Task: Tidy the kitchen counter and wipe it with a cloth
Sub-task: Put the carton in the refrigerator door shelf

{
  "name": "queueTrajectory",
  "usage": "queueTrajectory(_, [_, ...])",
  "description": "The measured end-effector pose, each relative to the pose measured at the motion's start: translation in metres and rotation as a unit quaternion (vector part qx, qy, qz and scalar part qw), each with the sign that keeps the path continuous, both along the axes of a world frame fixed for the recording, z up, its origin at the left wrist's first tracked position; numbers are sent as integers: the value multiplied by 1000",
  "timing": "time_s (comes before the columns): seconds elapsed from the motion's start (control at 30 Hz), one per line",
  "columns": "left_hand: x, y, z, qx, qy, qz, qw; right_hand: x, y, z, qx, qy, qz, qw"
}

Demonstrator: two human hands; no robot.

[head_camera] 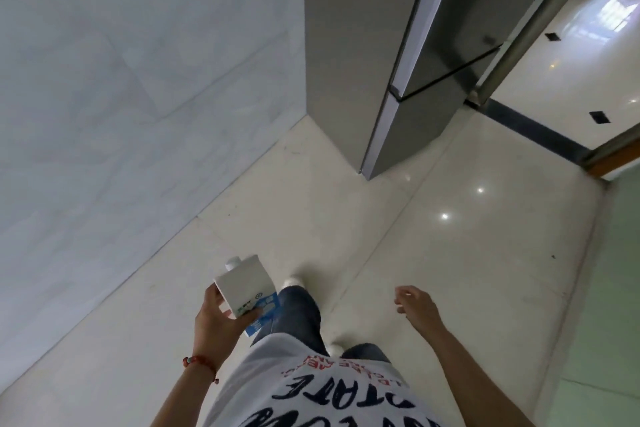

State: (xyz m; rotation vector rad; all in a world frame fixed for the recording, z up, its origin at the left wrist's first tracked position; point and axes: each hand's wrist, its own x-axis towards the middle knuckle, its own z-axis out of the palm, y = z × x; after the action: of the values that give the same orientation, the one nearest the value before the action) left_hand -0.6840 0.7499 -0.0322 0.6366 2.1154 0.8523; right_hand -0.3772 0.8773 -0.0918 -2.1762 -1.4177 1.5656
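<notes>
The white and blue cardboard drink carton with a white screw cap [246, 289] lies tilted in the left hand [216, 317], its fingers [250, 313] curled under its lower edge and thumb on the side. The right hand [417, 307] hangs free over the glossy cream tiled floor [433, 236], fingers loosely curled, holding nothing, arm stretched forward.

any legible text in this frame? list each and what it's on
"STATE": T-shirt, large dark letters, upside down to the camera.
Second row of dark letters below it: cut off by the frame edge, unreadable.
Small red lines above "STATE": blurred, unreadable.
Carton in the left hand: a small round mark and blue label print, too small to read.
</notes>
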Motion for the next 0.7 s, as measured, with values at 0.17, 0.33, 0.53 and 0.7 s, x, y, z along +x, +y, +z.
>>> queueTrajectory(0.17, [-39,102,-12,-15,2,-16,1000,-40,91,-12,3,1,-6,1000])
queueTrajectory(0.33, [-80,232,3,4,24,-90,996,-69,161,-13,-5,-8,-52,999])
queueTrajectory(0.53, [-102,382,26,39,45,-219,974,-85,225,-11,2,5,-105,994])
queueTrajectory(0.7, [-87,471,42,71,39,-245,966,-84,274,2,20,18,-143,989])
